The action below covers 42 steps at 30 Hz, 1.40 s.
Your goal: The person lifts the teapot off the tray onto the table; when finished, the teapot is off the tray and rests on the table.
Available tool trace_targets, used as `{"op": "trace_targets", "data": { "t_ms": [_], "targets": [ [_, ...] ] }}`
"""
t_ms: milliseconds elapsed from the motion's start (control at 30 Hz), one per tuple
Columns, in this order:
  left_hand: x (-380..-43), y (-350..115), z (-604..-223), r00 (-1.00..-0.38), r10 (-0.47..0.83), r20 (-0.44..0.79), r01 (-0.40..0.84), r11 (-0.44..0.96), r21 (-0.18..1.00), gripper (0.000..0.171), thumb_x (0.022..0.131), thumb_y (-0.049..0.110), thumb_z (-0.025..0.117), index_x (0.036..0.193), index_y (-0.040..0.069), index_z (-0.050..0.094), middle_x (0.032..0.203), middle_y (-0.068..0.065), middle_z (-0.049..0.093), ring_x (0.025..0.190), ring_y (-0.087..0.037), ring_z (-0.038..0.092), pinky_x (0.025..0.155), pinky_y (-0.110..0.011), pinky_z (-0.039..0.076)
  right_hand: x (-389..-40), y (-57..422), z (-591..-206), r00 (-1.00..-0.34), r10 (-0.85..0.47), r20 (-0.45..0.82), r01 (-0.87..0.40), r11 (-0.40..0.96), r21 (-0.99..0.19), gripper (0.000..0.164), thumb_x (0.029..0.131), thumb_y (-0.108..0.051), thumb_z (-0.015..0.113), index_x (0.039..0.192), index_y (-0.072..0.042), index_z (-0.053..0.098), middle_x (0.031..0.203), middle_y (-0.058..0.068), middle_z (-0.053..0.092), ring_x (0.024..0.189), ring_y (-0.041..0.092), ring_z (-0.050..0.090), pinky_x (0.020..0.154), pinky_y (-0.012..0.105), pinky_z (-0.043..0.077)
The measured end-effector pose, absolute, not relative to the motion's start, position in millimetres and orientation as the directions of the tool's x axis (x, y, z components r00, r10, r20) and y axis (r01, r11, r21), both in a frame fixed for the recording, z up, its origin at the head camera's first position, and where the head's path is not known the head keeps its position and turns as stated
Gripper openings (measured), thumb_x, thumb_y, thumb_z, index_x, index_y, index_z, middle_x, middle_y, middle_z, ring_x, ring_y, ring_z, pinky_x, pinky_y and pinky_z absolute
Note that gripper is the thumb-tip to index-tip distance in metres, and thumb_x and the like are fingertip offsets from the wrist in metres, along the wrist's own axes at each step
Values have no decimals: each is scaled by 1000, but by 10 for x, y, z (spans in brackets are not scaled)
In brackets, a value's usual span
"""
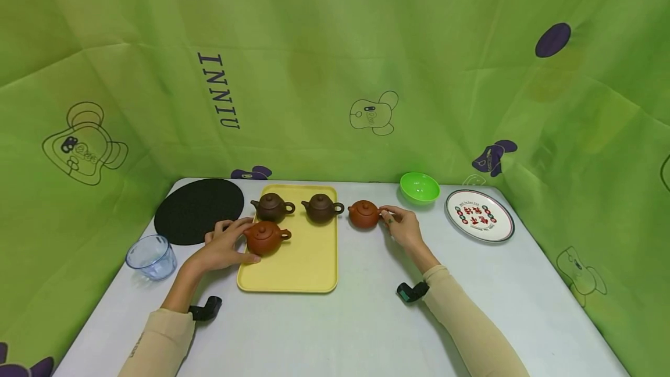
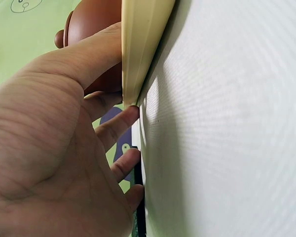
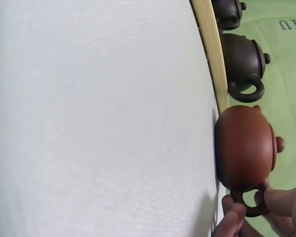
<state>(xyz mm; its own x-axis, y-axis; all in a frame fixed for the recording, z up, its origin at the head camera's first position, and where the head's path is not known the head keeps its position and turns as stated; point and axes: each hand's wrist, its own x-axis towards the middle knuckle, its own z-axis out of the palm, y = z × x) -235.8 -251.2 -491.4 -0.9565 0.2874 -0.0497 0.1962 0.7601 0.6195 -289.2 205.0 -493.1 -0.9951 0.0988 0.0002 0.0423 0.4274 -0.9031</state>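
In the head view my left hand point(image 1: 226, 246) holds a reddish-brown teapot point(image 1: 264, 238) from its spout side, thumb at the front and index finger by the spout. This teapot stands on the left part of a yellow tray point(image 1: 293, 278). The left wrist view has the thumb along its body at the tray rim, other fingers spread beyond. My right hand point(image 1: 405, 227) pinches the handle of a second reddish-brown teapot point(image 3: 244, 148), which sits on the white table just right of the tray. Two dark brown teapots, a left one point(image 1: 270, 207) and a right one point(image 1: 321, 209), stand at the tray's back.
A black round mat point(image 1: 196, 211) lies behind my left hand, with a clear blue glass bowl point(image 1: 153, 258) in front of it. At the back right are a green bowl point(image 1: 420, 188) and a white patterned plate point(image 1: 478, 231). A green curtain point(image 1: 314, 74) encloses the table.
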Motion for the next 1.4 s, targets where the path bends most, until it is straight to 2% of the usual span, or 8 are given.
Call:
{"op": "trace_targets", "data": {
  "t_ms": [233, 633, 700, 800, 933, 1100, 1267, 1400],
  "targets": [
    [-2352, -2502, -4900, -956, 289, -47, 198, 756, 623, 96, 81, 44, 90, 157, 2, 48, 167, -26, 36, 150, -53, 12, 102, -69, 15, -2896, 2069, -4948, -996, 87, 14, 27, 450, -892, 28, 108, -19, 63, 130, -6, 75, 116, 22, 79, 73, 6, 61, 60, 20, 45],
    [-2363, -2505, -4900, -955, 293, -44, 204, 757, 621, 94, 81, 43, 90, 156, 2, 49, 166, -26, 37, 150, -53, 13, 102, -69, 15, -2898, 2114, -4971, -994, 5, 106, -87, 540, -837, 28, 108, -19, 61, 130, -6, 74, 107, 21, 79, 69, 9, 62, 60, 20, 48],
    [-2365, -2506, -4904, -955, 292, -44, 203, 757, 621, 95, 81, 43, 90, 156, 2, 49, 166, -26, 37, 150, -53, 13, 102, -69, 15, -2893, 2115, -4968, -994, 2, 114, -94, 548, -831, 30, 109, -20, 61, 131, -5, 73, 109, 21, 79, 73, 14, 67, 61, 21, 49],
    [-2367, -2508, -4912, -956, 290, -43, 202, 758, 620, 95, 81, 43, 91, 156, 3, 49, 166, -26, 37, 149, -53, 13, 102, -69, 15, -2885, 2115, -4962, -990, 10, 140, -109, 573, -812, 34, 108, -23, 63, 134, -3, 71, 117, 21, 79, 87, 24, 76, 69, 23, 54],
    [-2369, -2509, -4922, -956, 289, -41, 202, 757, 621, 95, 81, 43, 91, 156, 2, 49, 166, -26, 37, 149, -53, 13, 102, -69, 15, -2864, 2110, -4927, -983, 28, 180, -126, 611, -781, 39, 106, -26, 66, 137, -1, 68, 130, 21, 74, 106, 36, 77, 83, 36, 60],
    [-2367, -2509, -4921, -956, 290, -42, 201, 755, 624, 94, 81, 43, 91, 155, 2, 50, 166, -26, 37, 149, -53, 13, 102, -70, 15, -2832, 2110, -4852, -964, 5, 265, -191, 679, -709, 38, 104, -24, 69, 133, 0, 69, 131, 23, 72, 107, 40, 73, 85, 50, 58],
    [-2363, -2508, -4905, -956, 290, -42, 201, 753, 627, 95, 81, 43, 90, 156, 2, 49, 166, -26, 37, 149, -53, 13, 102, -70, 15, -2790, 2102, -4772, -918, -62, 391, -302, 748, -591, 30, 101, -19, 72, 124, -1, 74, 124, 24, 72, 104, 41, 70, 83, 51, 56],
    [-2361, -2511, -4901, -955, 294, -41, 205, 753, 625, 96, 81, 43, 90, 157, 1, 47, 166, -27, 36, 149, -54, 13, 101, -69, 14, -2756, 2067, -4725, -865, -154, 478, -410, 766, -496, 23, 99, -15, 74, 116, -1, 76, 118, 21, 74, 104, 38, 68, 90, 50, 55]
  ]
}}
